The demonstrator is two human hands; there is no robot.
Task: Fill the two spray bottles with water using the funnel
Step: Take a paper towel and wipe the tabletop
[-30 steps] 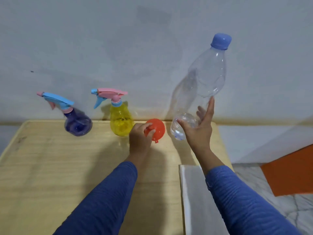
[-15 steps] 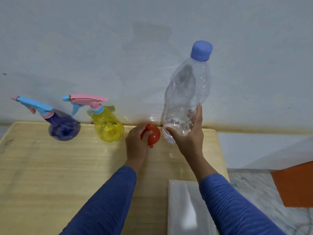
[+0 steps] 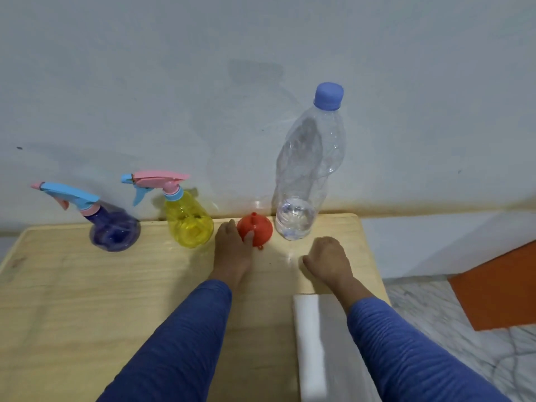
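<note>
1. My left hand [image 3: 232, 250] lay on the wooden table [image 3: 72, 285] with its fingertips on the orange funnel [image 3: 256, 227]. The fingers were loosely bent against its near side; I could not tell from this view whether they truly gripped it or only touched it.

2. The funnel sat mouth-down, its narrow spout pointing up and slightly away from me, between the yellow spray bottle [image 3: 188, 224] on its left and the clear water bottle [image 3: 301, 181] on its right, close to both.

3. My right hand [image 3: 327, 258] rested on the table just short of the water bottle, apart from it, fingers curled under and holding nothing.

4. The water bottle stood upright near the back edge of the table, its blue cap on, with only a little water showing at the bottom.

5. The purple spray bottle [image 3: 114, 230] stood farthest left, well apart from the funnel. Both spray heads were in place, so I judged neither bottle was ready to take the funnel.

6. What the next move turned on: the yellow bottle lay immediately left of my left hand, its long axis upright and its nozzle pointing left. That hand was plainly the nearer one; the right sat nearer the water.

7. A white block [image 3: 307, 343] lay beneath my right sleeve.
</note>
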